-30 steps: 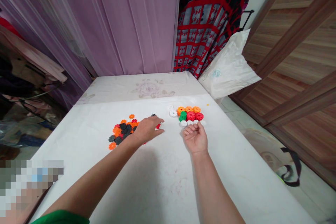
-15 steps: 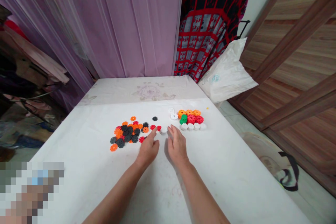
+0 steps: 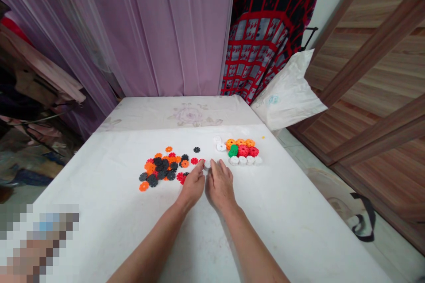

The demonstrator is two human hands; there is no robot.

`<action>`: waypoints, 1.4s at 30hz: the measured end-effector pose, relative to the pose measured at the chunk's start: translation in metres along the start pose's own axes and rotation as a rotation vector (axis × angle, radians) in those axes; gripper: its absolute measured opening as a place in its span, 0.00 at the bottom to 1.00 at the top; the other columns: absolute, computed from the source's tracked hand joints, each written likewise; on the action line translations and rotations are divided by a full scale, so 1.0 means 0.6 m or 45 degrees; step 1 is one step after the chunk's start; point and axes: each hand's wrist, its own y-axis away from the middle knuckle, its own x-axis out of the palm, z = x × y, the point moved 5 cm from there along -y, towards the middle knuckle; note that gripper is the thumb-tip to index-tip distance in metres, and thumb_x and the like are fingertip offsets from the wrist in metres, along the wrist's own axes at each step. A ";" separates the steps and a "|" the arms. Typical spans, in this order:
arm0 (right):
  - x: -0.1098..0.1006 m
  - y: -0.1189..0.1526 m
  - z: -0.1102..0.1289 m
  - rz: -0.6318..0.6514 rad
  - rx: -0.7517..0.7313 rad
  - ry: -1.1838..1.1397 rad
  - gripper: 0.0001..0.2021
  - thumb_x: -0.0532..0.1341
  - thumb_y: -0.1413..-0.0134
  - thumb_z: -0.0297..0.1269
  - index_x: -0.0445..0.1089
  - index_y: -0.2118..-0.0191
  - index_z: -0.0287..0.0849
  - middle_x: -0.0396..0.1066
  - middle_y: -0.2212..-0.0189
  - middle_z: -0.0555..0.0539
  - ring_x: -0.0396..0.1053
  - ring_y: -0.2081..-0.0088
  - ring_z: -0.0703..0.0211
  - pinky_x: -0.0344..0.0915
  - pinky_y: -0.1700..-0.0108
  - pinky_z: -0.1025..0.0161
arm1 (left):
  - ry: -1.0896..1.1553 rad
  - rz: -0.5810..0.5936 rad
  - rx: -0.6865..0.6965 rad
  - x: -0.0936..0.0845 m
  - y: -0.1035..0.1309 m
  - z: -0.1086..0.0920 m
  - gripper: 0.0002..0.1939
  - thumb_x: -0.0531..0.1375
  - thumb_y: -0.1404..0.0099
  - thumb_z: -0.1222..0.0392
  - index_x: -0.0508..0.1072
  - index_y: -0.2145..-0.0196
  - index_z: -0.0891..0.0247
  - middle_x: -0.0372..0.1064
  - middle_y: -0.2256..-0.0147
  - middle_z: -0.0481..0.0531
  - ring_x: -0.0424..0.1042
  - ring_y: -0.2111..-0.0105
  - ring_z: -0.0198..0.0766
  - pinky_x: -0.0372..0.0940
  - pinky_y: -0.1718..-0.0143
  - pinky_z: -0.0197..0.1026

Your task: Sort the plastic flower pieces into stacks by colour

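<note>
A small stack of white notched discs [image 3: 207,165] stands on the table between my two hands. My left hand [image 3: 193,182] presses its fingertips to the stack's left side, with its thumb near the fingers. From the right, my right hand [image 3: 220,181] holds its bent fingertips against the same stack, partly covering it. Just left of the left fingertips lies a red disc [image 3: 194,161]. Farther left spreads a loose pile of black discs [image 3: 162,164] and orange discs [image 3: 144,186], with some red ones among them.
To the right stand grouped stacks: orange [image 3: 240,142], red [image 3: 243,151], green [image 3: 233,151] and a row of white stacks [image 3: 242,160]. Loose white discs [image 3: 221,147] lie beside them. A white sack [image 3: 282,97] leans at the table's [image 3: 99,212] far right corner.
Both hands have come closer together, and their fingertips now meet the white stack from either side. The view has shifted slightly; the other discs look unmoved.
</note>
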 end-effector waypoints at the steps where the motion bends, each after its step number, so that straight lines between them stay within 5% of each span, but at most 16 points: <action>1: 0.000 0.000 0.001 0.004 0.002 0.018 0.26 0.50 0.40 0.29 0.59 0.37 0.41 0.66 0.41 0.38 0.52 0.34 0.43 0.49 0.37 0.41 | 0.077 -0.007 -0.019 0.000 -0.002 0.004 0.31 0.51 0.37 0.70 0.61 0.36 0.62 0.61 0.37 0.55 0.61 0.38 0.41 0.58 0.36 0.49; 6: -0.001 0.001 -0.008 -0.058 0.026 0.105 0.26 0.49 0.40 0.29 0.58 0.36 0.36 0.64 0.40 0.37 0.53 0.35 0.45 0.52 0.37 0.44 | 0.382 -0.110 -0.073 0.004 -0.006 0.019 0.28 0.58 0.41 0.65 0.69 0.41 0.61 0.65 0.40 0.54 0.63 0.39 0.44 0.54 0.34 0.50; 10: -0.007 0.009 -0.030 -0.179 -0.028 0.068 0.25 0.52 0.43 0.33 0.61 0.39 0.39 0.68 0.43 0.38 0.59 0.38 0.45 0.57 0.39 0.46 | 0.455 -0.121 -0.053 -0.014 0.009 0.019 0.27 0.59 0.41 0.63 0.69 0.43 0.59 0.67 0.41 0.55 0.68 0.42 0.45 0.62 0.39 0.51; 15: -0.018 0.011 -0.043 -0.233 0.005 -0.013 0.25 0.58 0.48 0.36 0.64 0.43 0.40 0.72 0.49 0.39 0.66 0.45 0.46 0.61 0.43 0.48 | -0.009 -0.452 0.219 -0.129 0.046 0.005 0.21 0.56 0.37 0.56 0.71 0.47 0.61 0.72 0.47 0.57 0.72 0.48 0.45 0.65 0.43 0.51; 20: -0.031 -0.035 -0.003 0.031 0.041 0.087 0.30 0.62 0.52 0.37 0.61 0.41 0.40 0.71 0.48 0.40 0.66 0.46 0.47 0.59 0.44 0.51 | -0.501 -0.781 0.495 -0.212 0.061 -0.011 0.18 0.53 0.34 0.59 0.72 0.49 0.60 0.74 0.50 0.57 0.71 0.48 0.45 0.63 0.42 0.51; 28: -0.042 -0.106 0.044 0.645 -0.151 0.449 0.42 0.64 0.55 0.36 0.51 0.33 0.44 0.72 0.48 0.42 0.65 0.46 0.46 0.56 0.45 0.53 | -0.520 -0.761 0.518 -0.206 0.054 -0.005 0.19 0.51 0.33 0.58 0.70 0.47 0.59 0.73 0.49 0.56 0.71 0.48 0.44 0.65 0.43 0.49; 42: -0.034 -0.112 0.033 0.617 -0.241 0.627 0.39 0.61 0.52 0.37 0.50 0.33 0.42 0.75 0.53 0.41 0.71 0.52 0.47 0.57 0.50 0.56 | -0.499 -0.759 0.477 -0.212 0.051 0.006 0.19 0.52 0.34 0.58 0.70 0.47 0.58 0.73 0.50 0.55 0.72 0.49 0.45 0.66 0.45 0.49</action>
